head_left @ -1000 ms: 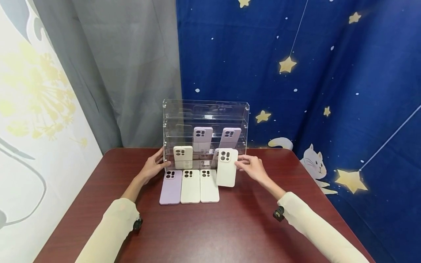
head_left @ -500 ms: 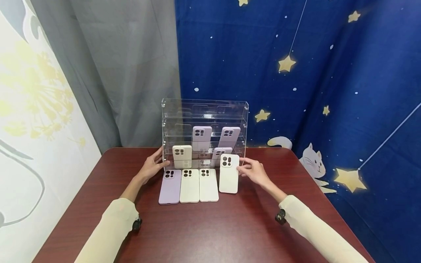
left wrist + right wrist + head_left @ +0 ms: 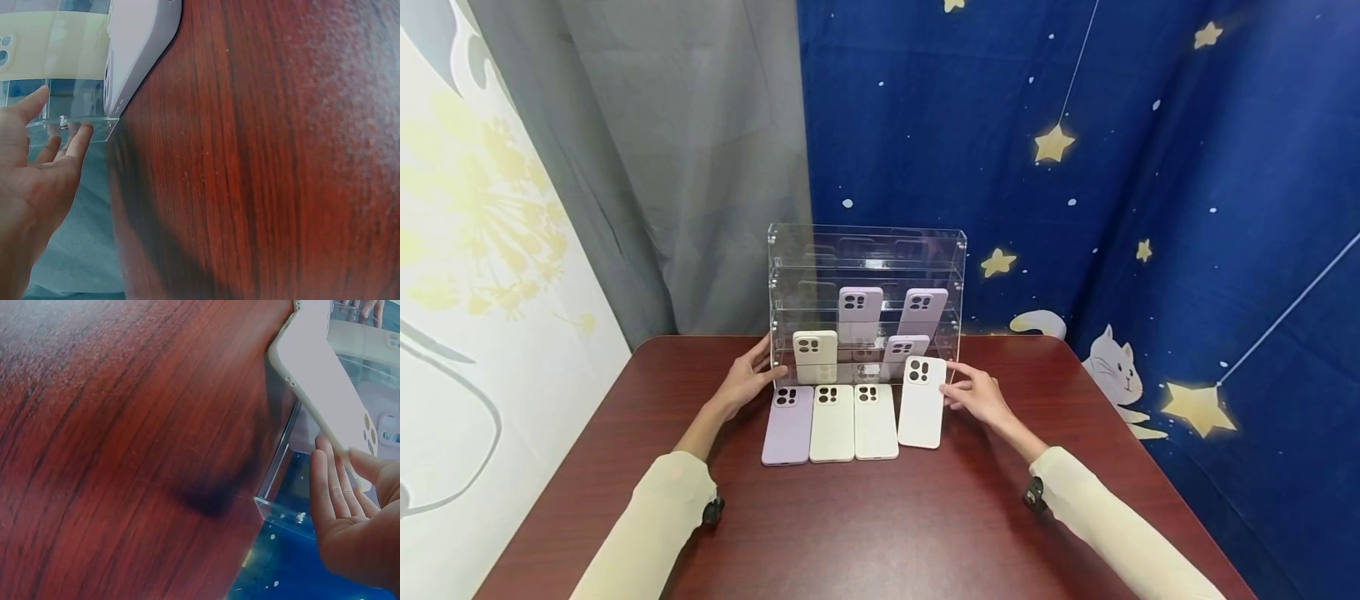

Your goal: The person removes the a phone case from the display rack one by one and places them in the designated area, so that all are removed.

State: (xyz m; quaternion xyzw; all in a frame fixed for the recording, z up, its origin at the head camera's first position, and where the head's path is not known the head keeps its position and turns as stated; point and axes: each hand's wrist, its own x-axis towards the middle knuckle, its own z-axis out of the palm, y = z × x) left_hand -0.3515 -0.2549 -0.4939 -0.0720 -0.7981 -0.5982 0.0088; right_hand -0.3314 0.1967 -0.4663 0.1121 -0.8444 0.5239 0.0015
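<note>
In the head view my right hand (image 3: pixel 979 395) pinches the right edge of a white phone case (image 3: pixel 922 408) between thumb and fingers. The case leans at the lower right front of a clear acrylic display rack (image 3: pixel 867 242), camera holes at the top. In the right wrist view the thumb lies on the case (image 3: pixel 325 381) near its camera end, fingers behind. At the rack's left side my left hand (image 3: pixel 748 379) holds the side panel, thumb in front and fingers on the outer side. A lilac phone case (image 3: pixel 787 429) and two white ones (image 3: pixel 832 429) lean beside it in the same row.
Higher in the rack stand a cream case (image 3: pixel 815 348), a lilac case (image 3: pixel 861 308) and further lilac cases (image 3: pixel 923 308). The rack stands near the back of a reddish-brown table (image 3: pixel 865 533). Behind it hang grey and star-patterned blue curtains (image 3: pixel 925 125).
My right hand has lowered the white phone case towards the table, and it now leans in line with the front row. The left hand stays at the rack.
</note>
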